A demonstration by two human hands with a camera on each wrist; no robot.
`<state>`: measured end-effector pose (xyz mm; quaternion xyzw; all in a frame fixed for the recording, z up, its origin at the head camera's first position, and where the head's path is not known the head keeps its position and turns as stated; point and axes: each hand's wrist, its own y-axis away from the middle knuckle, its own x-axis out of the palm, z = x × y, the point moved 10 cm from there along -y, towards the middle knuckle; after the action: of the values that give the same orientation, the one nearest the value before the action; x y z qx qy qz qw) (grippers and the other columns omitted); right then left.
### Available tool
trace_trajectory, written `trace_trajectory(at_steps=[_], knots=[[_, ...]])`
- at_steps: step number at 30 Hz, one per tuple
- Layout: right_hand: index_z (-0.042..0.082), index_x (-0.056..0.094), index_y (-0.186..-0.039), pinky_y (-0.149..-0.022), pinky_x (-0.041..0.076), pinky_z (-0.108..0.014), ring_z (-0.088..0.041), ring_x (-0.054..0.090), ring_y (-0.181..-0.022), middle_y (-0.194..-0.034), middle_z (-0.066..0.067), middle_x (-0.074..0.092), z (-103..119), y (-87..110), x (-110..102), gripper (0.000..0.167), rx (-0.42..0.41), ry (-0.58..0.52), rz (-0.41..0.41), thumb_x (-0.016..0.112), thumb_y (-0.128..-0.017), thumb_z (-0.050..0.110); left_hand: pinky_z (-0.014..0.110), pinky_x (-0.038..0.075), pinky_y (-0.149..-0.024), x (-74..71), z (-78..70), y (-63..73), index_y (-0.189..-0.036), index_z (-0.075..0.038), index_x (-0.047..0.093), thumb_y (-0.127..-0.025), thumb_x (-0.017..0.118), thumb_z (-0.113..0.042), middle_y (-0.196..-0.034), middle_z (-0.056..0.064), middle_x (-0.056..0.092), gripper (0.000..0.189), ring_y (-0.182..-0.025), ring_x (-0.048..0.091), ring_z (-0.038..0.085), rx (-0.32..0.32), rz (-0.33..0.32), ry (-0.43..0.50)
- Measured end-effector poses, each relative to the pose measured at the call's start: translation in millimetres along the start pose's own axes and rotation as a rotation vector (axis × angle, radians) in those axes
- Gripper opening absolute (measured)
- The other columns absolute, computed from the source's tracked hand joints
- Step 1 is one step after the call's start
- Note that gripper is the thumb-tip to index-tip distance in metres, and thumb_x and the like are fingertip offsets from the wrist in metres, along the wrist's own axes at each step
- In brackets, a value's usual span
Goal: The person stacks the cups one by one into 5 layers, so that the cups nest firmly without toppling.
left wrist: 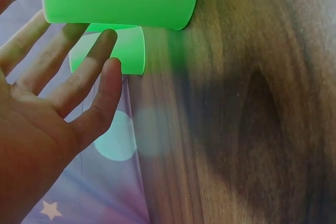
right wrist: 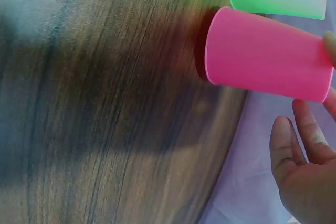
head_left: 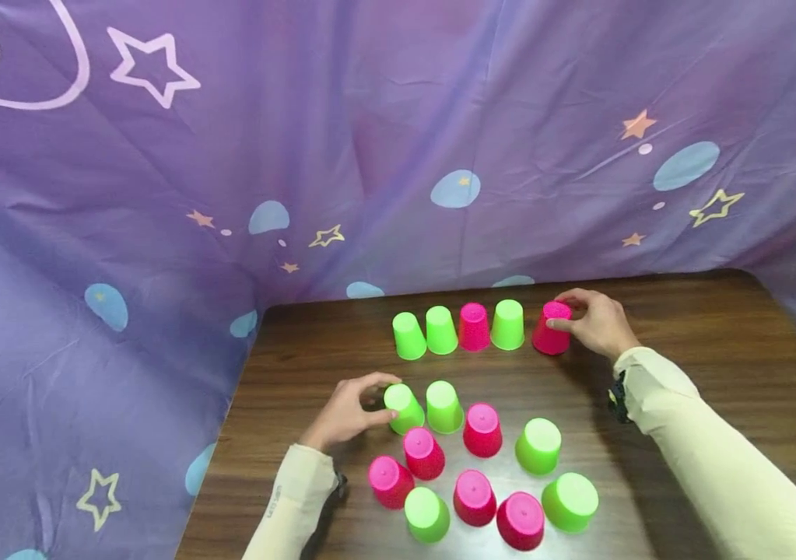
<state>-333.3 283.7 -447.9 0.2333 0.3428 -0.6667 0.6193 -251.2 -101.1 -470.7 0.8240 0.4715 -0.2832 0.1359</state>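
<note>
The left hand pinches a green cup near its narrow upper end between thumb and fingers, the remaining fingers spread loosely below, as the left wrist view shows. The right hand pinches a pink cup in the same way, its thumb on the near side and other fingers extended free; whether either cup is lifted slightly, I cannot tell. Both are mouth-down. The pink cup is at the right end of the far row, a small gap from a neighbouring green one; leftward from there stand another pink one and two more green ones, all inverted. The green cup held by the left hand is at the far left of a nearer, looser cluster, just beside another green one. The rest of that cluster, five pink and three green, stands inverted toward the viewer. Pale sleeves cover both forearms. Everything stands on a dark wood-grain surface, backed by a purple cloth printed with stars and blue shapes.
</note>
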Motion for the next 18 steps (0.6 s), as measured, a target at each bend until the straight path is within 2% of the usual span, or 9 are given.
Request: trace_trajectory(at_steps=[7, 13, 18], knots=[[0.002, 0.068, -0.114, -0.076, 0.046, -0.038, -0.040, 0.067, -0.095, -0.101, -0.024, 0.073, 2.7, -6.9, 2.8, 0.045, -0.020, 0.018, -0.005, 0.085, -0.078, 0.023, 0.051, 0.058, -0.093, 1.5, -0.8, -1.1, -0.133, -0.007, 0.060, -0.081, 0.082, -0.015, -0.122, 0.013, 0.072, 0.057, -0.110, 0.067, 0.031, 0.002, -0.020, 0.008], [0.002, 0.068, -0.114, -0.076, 0.046, -0.036, -0.040, 0.067, -0.096, -0.103, -0.024, 0.073, 3.4, -10.3, 9.7, 0.045, 0.011, 0.013, 0.029, 0.085, -0.078, 0.024, 0.054, 0.058, -0.092, 2.9, 3.1, -0.7, -0.125, -0.008, 0.064, -0.079, 0.083, -0.013, -0.115, 0.014, 0.073, 0.049, -0.107, 0.068, 0.034, -0.018, -0.022, 0.051], [0.002, 0.067, -0.116, -0.078, 0.047, -0.039, -0.042, 0.067, -0.098, -0.104, -0.026, 0.072, 4.1, -10.8, 9.2, 0.047, 0.028, 0.006, 0.028, 0.084, -0.078, 0.025, 0.055, 0.057, -0.094, 4.1, 4.3, -1.5, -0.124, -0.009, 0.065, -0.079, 0.083, -0.013, -0.115, 0.013, 0.073, 0.048, -0.107, 0.068, 0.035, -0.017, -0.023, 0.066]])
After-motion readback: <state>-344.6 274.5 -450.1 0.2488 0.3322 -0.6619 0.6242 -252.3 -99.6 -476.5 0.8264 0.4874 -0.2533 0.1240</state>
